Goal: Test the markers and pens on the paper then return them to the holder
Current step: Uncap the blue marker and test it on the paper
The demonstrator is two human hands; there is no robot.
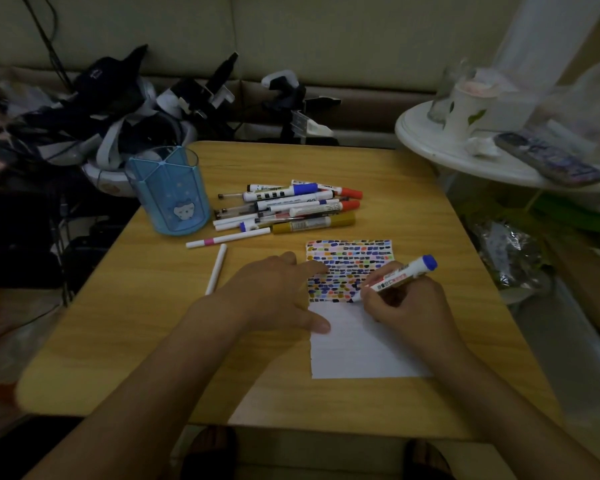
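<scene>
My right hand [407, 299] grips a white marker with a blue end [400, 276], its tip down on the paper [357, 344]. The paper's upper half is filled with small coloured dabs; the lower half is blank. My left hand [274, 292] lies flat, fingers straight, pressing on the paper's left edge. A heap of markers and pens [291, 206] lies on the table beyond the paper. The blue transparent holder [168, 190] stands upright at the left of the heap, nothing visible inside. Two thin white pens [227, 238] [216, 268] lie apart, nearer my left hand.
The wooden table [153, 306] ends close to the holder on the left. Dark straps, devices and cables [118, 105] pile up behind it. A round white side table [465, 157] with a paper cup and a phone stands at the right.
</scene>
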